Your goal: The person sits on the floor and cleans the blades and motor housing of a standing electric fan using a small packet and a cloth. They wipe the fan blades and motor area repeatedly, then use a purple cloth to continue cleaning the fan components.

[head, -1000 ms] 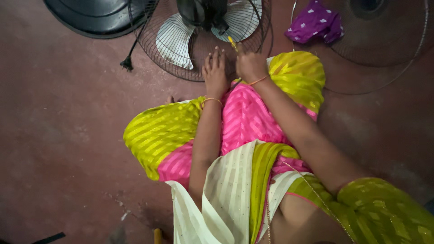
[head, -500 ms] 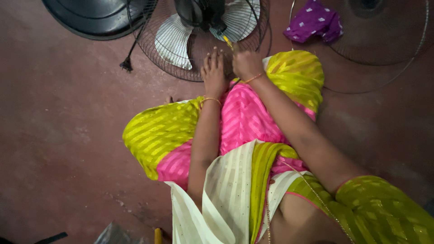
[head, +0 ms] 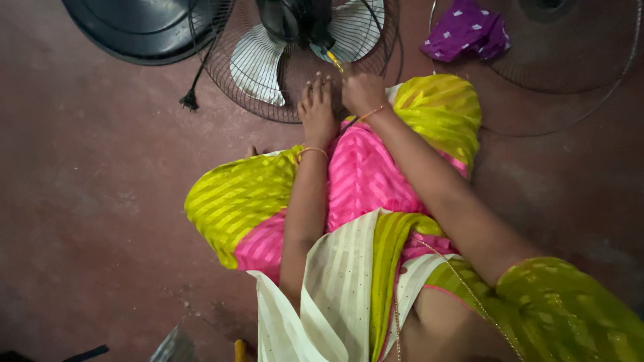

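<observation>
While the fan grille lies flat on the floor, both hands work at its near rim.
Left hand presses flat, fingers straight and together; right hand is fisted around a yellow-handled screwdriver aimed at the motor housing.

A purple spotted cloth lies right of the hands on a loose wire fan guard; a round black fan base sits far left.

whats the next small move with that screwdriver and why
Probably keep turning the yellow-handled screwdriver in place. The right hand grips it with its tip up against the black motor housing behind the wire fan guard, while the left hand lies flat on the guard, steadying it.
</observation>
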